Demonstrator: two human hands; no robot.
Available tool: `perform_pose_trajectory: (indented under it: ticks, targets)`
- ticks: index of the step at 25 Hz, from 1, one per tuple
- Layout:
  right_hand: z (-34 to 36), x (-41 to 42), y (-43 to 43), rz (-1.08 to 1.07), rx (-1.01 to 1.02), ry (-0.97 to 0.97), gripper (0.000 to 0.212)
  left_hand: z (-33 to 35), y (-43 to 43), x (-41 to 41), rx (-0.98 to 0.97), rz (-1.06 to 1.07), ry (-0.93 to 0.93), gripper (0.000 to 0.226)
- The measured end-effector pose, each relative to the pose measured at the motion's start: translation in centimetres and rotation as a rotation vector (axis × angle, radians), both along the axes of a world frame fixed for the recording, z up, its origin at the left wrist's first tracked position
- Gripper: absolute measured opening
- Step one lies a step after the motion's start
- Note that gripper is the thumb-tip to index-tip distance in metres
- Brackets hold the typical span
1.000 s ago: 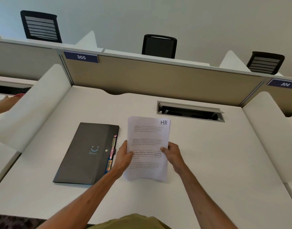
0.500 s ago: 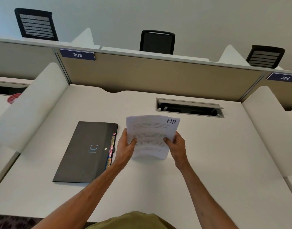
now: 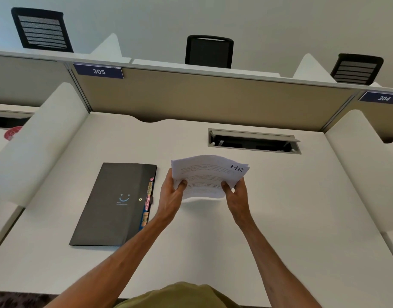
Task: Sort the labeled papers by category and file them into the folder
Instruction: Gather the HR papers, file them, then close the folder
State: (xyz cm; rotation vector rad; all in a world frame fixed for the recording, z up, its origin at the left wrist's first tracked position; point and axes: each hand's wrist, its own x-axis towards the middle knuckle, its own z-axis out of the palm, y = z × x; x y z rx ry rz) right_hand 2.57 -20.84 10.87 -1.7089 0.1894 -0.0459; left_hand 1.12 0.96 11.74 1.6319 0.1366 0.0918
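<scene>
We hold the papers (image 3: 210,174), a stack whose top sheet is marked HR, raised off the tabletop (image 3: 280,218) near its middle, so we judge we are reading labels at the start of sorting. Our left hand (image 3: 171,196) pinches the stack at its seven o'clock edge and our right hand (image 3: 235,194) at five o'clock, each grip closed on it with the thumb on top. Next we must free a hand to open the shut folder (image 3: 115,203) at nine o'clock and find its HR tab (image 3: 145,219).
</scene>
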Motion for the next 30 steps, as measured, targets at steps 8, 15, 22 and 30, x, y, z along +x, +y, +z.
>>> perform_pose_trajectory:
  ticks: [8, 15, 22, 30]
  targets:
    - [-3.7, -0.9, 0.0, 0.123, -0.292, 0.023, 0.045, -2.6, 0.6, -0.1, 0.042, -0.058, 0.095, 0.048]
    - [-4.4, -0.6, -0.7, 0.064, -0.295, 0.054, 0.035, -3.8, 1.2, 0.6, 0.094, -0.063, 0.12, 0.043]
    - [-2.9, 0.8, -1.5, 0.14, -0.308, 0.123, 0.019, -3.7, 1.8, 1.2, 0.146, -0.054, 0.144, 0.03]
    - [-3.0, 1.2, -2.2, 0.324, -0.254, 0.359, 0.017, -5.4, 3.8, -0.8, 0.167, -0.011, 0.321, 0.024]
